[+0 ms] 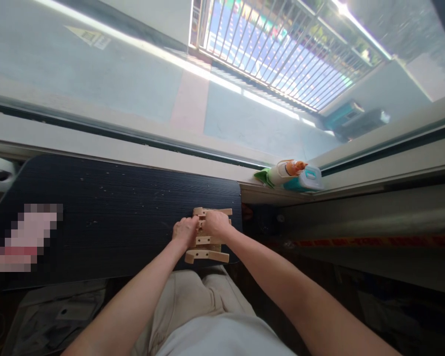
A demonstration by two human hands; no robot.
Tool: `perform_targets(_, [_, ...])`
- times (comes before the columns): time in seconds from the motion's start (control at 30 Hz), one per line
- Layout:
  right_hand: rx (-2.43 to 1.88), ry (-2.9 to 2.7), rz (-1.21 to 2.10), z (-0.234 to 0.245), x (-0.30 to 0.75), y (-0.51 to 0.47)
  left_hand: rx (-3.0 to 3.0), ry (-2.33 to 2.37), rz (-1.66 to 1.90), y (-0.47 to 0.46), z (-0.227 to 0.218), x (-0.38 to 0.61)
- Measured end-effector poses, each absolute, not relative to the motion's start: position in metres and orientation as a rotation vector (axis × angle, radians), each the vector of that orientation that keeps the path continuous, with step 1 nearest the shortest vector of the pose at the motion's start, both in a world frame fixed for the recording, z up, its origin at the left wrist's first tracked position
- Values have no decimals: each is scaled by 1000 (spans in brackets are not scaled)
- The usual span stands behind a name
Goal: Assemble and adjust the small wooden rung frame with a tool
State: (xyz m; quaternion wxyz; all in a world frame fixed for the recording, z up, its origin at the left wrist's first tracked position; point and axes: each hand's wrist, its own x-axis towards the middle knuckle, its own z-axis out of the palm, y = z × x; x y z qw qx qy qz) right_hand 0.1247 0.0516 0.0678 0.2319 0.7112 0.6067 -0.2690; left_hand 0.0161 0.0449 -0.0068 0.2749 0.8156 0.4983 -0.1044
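A pale wooden piece made of several curved slats with small dark holes lies near the right end of the black table. At its left edge is my left hand, its fingers closed on the wood. My right hand is curled into a closed grip over the upper middle slats. Both sets of fingertips meet close together, and whatever small thing may be between them is hidden. The far slat and the two nearest slats show around my hands.
A blurred-out pinkish patch covers the table's left end. On the sill at right stand a white bottle with an orange top and a teal container with a clear lid. A window runs along the far side.
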Motion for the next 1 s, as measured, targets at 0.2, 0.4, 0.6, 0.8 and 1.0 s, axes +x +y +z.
perform_targets(0.2, [1343,2208,-454,61,123,41,2161,1303,-302,47,-1,14])
perform_targets(0.4, [1441,2025,-590,51,116,49,2117,1288,-312,50,0,14])
perform_targets(0.6, [1946,1507,-874,49,122,59,2155,1305,-286,48,-3,14])
perform_targets(0.8, [1862,1828,-729,61,133,38,2190,1292,-250,45,-9,11])
perform_targets(1.0, [1418,2082,-610,60,136,37,2167,1298,-265,45,-10,12])
